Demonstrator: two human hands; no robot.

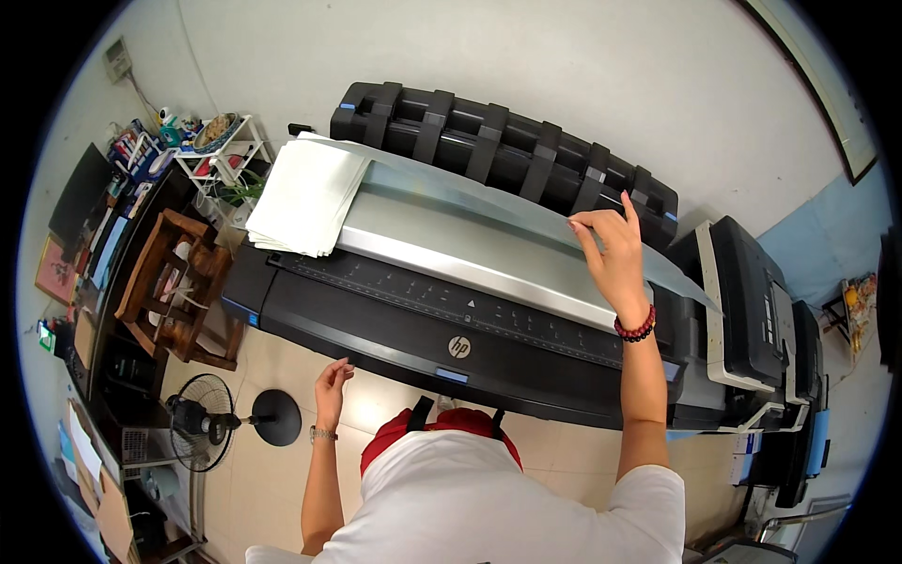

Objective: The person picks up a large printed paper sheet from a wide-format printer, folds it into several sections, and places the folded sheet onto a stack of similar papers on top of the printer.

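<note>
My right hand (615, 246) is raised over the right half of a wide black and grey large-format printer (413, 318). Its thumb and forefinger pinch the upper edge of a long translucent bluish sheet (489, 199), which stretches across the printer's top; whether this is a loose film or a cover, I cannot tell. Another finger points upward. Below the printer's front edge hangs my left hand (333, 381), its fingers loosely bent with nothing seen in them. A stack of white paper sheets (305, 197) lies on the printer's left end, under the strip's left end.
Behind the printer, against the wall, is a black rack with curved straps (484, 141). An office copier (747, 301) stands close on the right. To the left are a standing fan (214, 421), a wooden chair (169, 291) and a white shelf (225, 155) with small items.
</note>
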